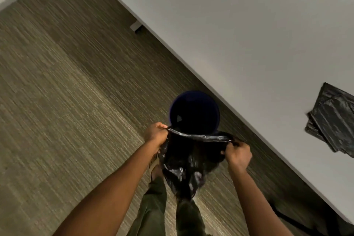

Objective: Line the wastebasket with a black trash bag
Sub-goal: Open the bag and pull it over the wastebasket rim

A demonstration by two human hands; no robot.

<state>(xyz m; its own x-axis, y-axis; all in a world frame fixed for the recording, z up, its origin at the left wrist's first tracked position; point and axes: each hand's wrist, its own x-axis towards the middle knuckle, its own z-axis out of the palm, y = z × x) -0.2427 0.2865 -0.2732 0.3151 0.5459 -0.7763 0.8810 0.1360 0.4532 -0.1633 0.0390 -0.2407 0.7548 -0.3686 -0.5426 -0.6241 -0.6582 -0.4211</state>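
Observation:
A round dark blue wastebasket (194, 111) stands on the carpet beside the table's edge, its inside dark. Just in front of it I hold a black trash bag (188, 163) in the air, its mouth stretched wide between both hands. My left hand (156, 133) pinches the left side of the bag's rim. My right hand (238, 154) grips the right side. The bag's body hangs crumpled below the hands, above my legs. The bag's rim overlaps the near edge of the basket in view.
A white table (249, 34) fills the right, its edge running diagonally. Folded black trash bags (333, 119) lie on it at the right. A table foot (136, 27) rests on the brown carpet (67, 92). My legs (153, 207) stand below the bag.

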